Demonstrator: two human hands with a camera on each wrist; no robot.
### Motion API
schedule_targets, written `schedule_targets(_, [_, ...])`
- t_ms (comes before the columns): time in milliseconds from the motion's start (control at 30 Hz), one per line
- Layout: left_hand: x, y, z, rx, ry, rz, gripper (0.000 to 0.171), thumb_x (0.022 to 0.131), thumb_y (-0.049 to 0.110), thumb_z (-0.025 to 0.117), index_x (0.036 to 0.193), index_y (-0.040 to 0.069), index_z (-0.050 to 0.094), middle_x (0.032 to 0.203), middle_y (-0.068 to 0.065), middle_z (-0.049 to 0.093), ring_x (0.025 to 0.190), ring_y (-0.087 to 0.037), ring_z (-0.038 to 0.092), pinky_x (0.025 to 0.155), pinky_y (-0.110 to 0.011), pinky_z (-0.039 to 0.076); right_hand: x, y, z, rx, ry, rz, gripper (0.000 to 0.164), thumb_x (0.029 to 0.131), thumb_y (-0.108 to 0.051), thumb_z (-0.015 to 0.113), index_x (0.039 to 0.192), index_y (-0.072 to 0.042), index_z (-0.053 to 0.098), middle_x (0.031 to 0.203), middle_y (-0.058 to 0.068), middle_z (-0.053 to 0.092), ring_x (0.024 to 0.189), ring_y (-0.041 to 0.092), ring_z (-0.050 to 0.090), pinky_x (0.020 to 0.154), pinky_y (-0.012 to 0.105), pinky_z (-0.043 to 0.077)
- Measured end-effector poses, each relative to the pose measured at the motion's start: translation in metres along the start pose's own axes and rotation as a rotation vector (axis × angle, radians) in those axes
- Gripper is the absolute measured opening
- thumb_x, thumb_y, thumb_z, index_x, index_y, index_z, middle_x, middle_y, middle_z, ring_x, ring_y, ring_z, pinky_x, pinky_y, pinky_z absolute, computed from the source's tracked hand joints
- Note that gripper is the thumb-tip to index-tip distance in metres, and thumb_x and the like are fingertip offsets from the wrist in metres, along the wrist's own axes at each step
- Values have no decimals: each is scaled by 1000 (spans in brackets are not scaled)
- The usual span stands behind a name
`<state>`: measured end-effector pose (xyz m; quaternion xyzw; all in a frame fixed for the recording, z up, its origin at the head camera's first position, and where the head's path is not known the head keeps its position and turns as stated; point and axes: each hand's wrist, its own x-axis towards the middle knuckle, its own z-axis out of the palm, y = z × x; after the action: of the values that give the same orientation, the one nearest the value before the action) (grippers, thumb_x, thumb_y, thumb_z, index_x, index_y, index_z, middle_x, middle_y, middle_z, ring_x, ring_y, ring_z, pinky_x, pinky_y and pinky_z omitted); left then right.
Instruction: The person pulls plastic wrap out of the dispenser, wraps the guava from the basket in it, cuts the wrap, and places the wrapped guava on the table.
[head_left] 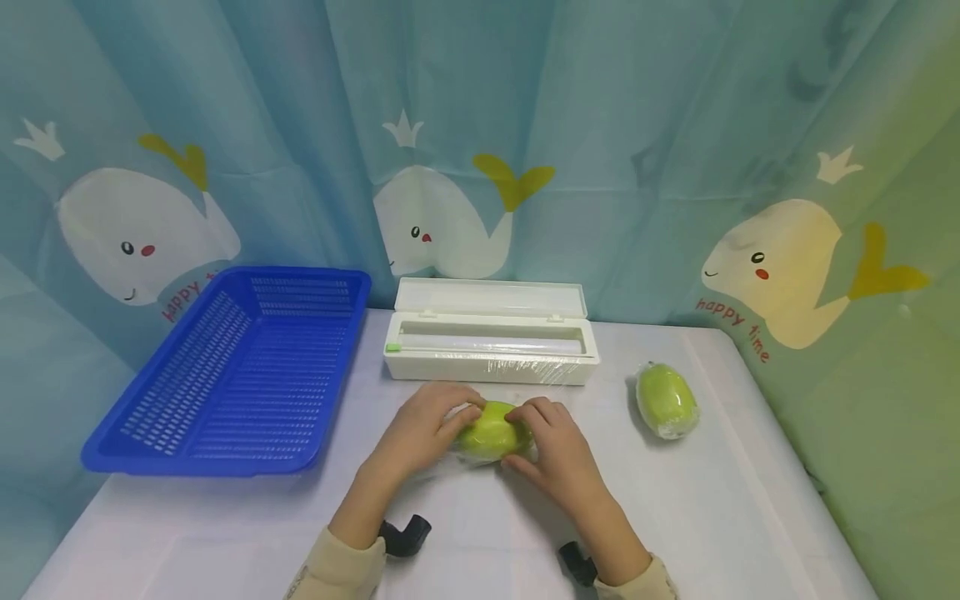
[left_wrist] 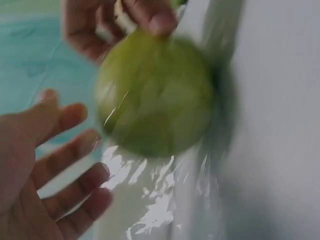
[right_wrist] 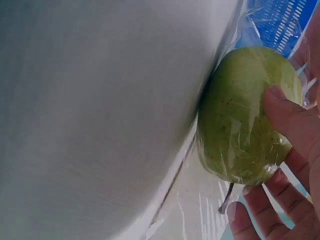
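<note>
A green pear point(head_left: 491, 431) lies on the table under clear plastic film. My right hand point(head_left: 555, 446) grips its right end; in the right wrist view the thumb point(right_wrist: 285, 112) presses the film-covered skin and the fingers curl round the stem side. My left hand point(head_left: 431, 425) is at the pear's left end. Its fingers point(left_wrist: 75, 185) look spread and loosely bent beside the film in the left wrist view. Shiny film point(left_wrist: 155, 210) stretches from the pear toward the white cling film box point(head_left: 491, 368), which stands with its lid up and a roll inside.
A second green pear point(head_left: 666, 400), wrapped in film, lies to the right. The blue plastic basket point(head_left: 322, 433) stands at the left. Behind the table point(head_left: 720, 517) hangs a blue curtain point(head_left: 622, 167) with whale prints. A black wrist mount point(head_left: 407, 536) shows below the left hand.
</note>
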<state>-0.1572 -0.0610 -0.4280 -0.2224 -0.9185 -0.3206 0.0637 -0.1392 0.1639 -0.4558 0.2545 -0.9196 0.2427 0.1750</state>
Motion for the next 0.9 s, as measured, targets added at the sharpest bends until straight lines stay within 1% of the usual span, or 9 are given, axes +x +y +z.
schedule_targets(67, [-5,0,-11,52,-34,-38,29,91,45,68,106,20,70,107,5,68,102,-17,61,89,-39,51,0,-1,-1,-2,-4,17,58,61,-26,96,109,-16,65,111,-4,61,101,19,57,88,35,52])
schedule_targets(133, [-9,1,-18,112,-106,-70,37,83,51,76,98,19,66,98,4,64,89,-15,57,77,-36,49,-1,-1,-2,-2,-8,34,57,61,-27,96,109,-17,65,111,-4,61,101,18,57,87,34,52])
schedule_targets(267, [-12,1,-22,170,-226,-49,33,76,41,84,80,19,59,78,6,56,72,-11,47,63,-30,41,-1,-2,-3,4,-8,56,57,61,-26,96,108,-17,66,111,-5,62,101,18,57,86,34,52])
schedule_targets(400, [-12,-1,-21,164,-186,30,26,80,28,82,74,24,58,77,11,53,76,-9,50,66,-28,43,-2,-3,-2,13,7,58,56,59,-26,97,105,-18,65,120,-2,62,106,22,59,88,38,53])
schedule_targets(533, [-9,-5,-17,156,-101,83,22,81,28,83,85,24,62,102,9,60,100,-16,56,84,-35,50,-2,-4,-1,13,2,62,58,57,-26,96,105,-19,65,128,0,66,108,21,60,88,38,54])
schedule_targets(633, [-7,-9,-12,87,-107,100,27,84,26,79,107,21,65,123,6,63,119,-21,58,100,-40,49,-1,-3,-1,11,-12,77,60,57,-27,96,108,-19,66,124,-2,69,105,18,60,88,35,53])
schedule_targets(733, [-6,-14,-9,-30,-153,98,38,88,20,74,125,20,63,131,3,65,126,-21,58,108,-42,45,0,-3,-1,5,-8,78,61,58,-28,95,111,-19,66,121,-3,70,104,16,61,88,34,54])
schedule_targets(800, [-5,-18,-7,-106,-170,93,39,89,16,73,127,19,63,132,2,65,126,-20,59,108,-41,45,0,-2,-1,12,2,73,58,61,-31,95,110,-18,67,115,-4,71,101,15,60,85,34,54])
schedule_targets(900, [-4,-24,-4,-195,-171,87,33,88,10,73,120,16,67,131,0,65,124,-20,60,106,-41,47,1,-3,0,17,20,64,52,65,-38,93,106,-18,67,105,-6,71,94,13,58,77,32,54])
